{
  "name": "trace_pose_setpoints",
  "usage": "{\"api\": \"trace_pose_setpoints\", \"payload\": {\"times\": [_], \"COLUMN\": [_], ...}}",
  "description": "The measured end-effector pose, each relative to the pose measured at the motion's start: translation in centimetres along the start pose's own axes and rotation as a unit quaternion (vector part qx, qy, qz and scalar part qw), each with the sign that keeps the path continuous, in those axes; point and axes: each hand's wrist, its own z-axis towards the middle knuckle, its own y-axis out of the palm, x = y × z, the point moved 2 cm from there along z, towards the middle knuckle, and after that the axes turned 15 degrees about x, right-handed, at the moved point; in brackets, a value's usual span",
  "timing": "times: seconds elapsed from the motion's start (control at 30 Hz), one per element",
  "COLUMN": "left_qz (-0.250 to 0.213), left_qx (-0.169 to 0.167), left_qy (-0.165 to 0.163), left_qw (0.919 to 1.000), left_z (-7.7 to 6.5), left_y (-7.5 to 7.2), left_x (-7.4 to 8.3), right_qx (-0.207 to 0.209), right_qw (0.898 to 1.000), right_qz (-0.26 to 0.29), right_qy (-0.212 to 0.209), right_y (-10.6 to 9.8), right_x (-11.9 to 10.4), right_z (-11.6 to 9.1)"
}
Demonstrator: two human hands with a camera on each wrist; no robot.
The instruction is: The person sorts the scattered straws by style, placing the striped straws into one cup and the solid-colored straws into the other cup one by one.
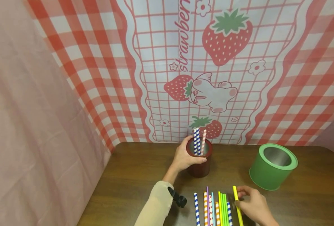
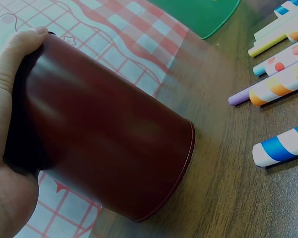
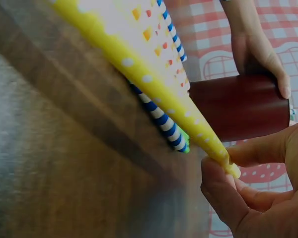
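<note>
My left hand (image 1: 184, 156) grips a dark red can (image 1: 200, 169) near its rim, thumb across the front and fingers around the left and back. Inside the can stand two blue-and-white striped straws (image 1: 195, 141) and a pink-and-white striped one (image 1: 203, 142). My right hand (image 1: 253, 202) pinches a yellow straw (image 1: 238, 207) near its far end, between thumb and fingers. White dots show on this yellow straw (image 3: 161, 87) in the right wrist view. To its left lie several loose straws, among them a purple one (image 1: 207, 196) and green ones (image 1: 223, 208).
A green can (image 1: 268, 172) with an open top stands at the right on the brown wooden table (image 1: 136, 175). Behind the table hangs a strawberry-print cloth (image 1: 167, 125), and a pale pink curtain (image 1: 42, 125) borders the left side.
</note>
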Motion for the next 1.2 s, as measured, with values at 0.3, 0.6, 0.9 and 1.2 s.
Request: {"api": "trace_pose_setpoints", "payload": {"times": [0.3,0.6,0.9,1.2], "left_qz": [-0.001,0.000,-0.004,-0.004], "left_qx": [0.004,0.003,0.003,0.006], "left_qy": [-0.004,-0.002,-0.002,0.000], "left_qw": [1.0000,1.0000,1.0000,1.0000], "left_z": [0.1,0.0,0.0,0.0], "left_y": [-0.1,-0.1,0.0,0.0], "left_x": [0.0,0.1,0.0,-0.1], "right_qx": [-0.016,0.003,0.062,0.093], "right_qw": [0.997,0.989,0.980,0.973], "right_qz": [0.071,0.149,0.163,0.183], "right_qy": [0.024,-0.017,-0.093,-0.111], "right_y": [-0.7,-2.4,-3.8,-4.4], "right_x": [-1.8,-5.1,-7.6,-9.2], "right_z": [0.9,2.5,4.0,4.6]}}
